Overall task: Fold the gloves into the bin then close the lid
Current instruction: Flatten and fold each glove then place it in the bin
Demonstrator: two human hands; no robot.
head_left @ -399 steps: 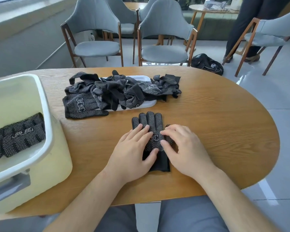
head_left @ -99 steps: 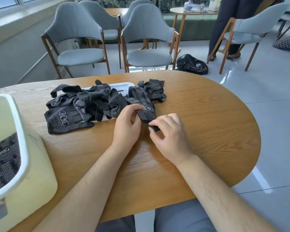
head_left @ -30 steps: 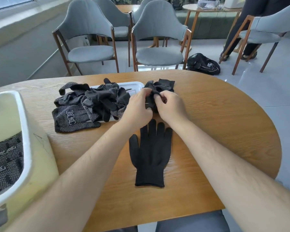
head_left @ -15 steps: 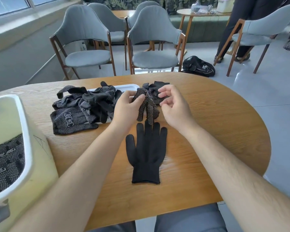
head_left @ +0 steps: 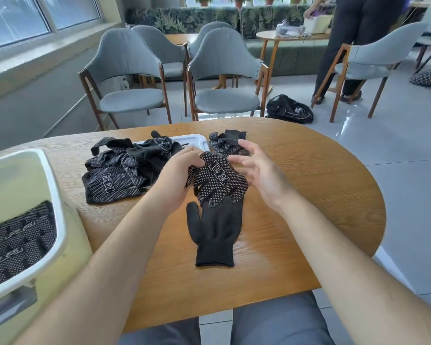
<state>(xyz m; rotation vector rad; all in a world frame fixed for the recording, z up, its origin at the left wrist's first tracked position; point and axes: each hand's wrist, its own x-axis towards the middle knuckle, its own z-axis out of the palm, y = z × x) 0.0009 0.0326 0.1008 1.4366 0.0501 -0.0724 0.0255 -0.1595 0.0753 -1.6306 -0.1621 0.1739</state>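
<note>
Glove (head_left: 219, 183) with dots hangs pinched in left hand (head_left: 177, 175); right hand (head_left: 261, 175) spread wide beside it, 1 flat glove (head_left: 215, 230) below both.

We read the dotted glove (head_left: 219, 183) as black, with a white dot grid and white boxed lettering. Plain glove (head_left: 215, 232) at its 6 o'clock: solid black. Pile (head_left: 115, 175) at 9 o'clock: black, white dots. Bin (head_left: 57, 207) at 8 o'clock: pale yellow-green, white rim; gloves inside (head_left: 18, 242) black, white-dotted. Table (head_left: 309, 195): warm brown woodgrain. Chairs (head_left: 224, 100) at 12 o'clock: grey-blue, brown frames.

Grey chairs (head_left: 132, 70), tiled floor (head_left: 396, 135), bright windows (head_left: 35, 18).
</note>
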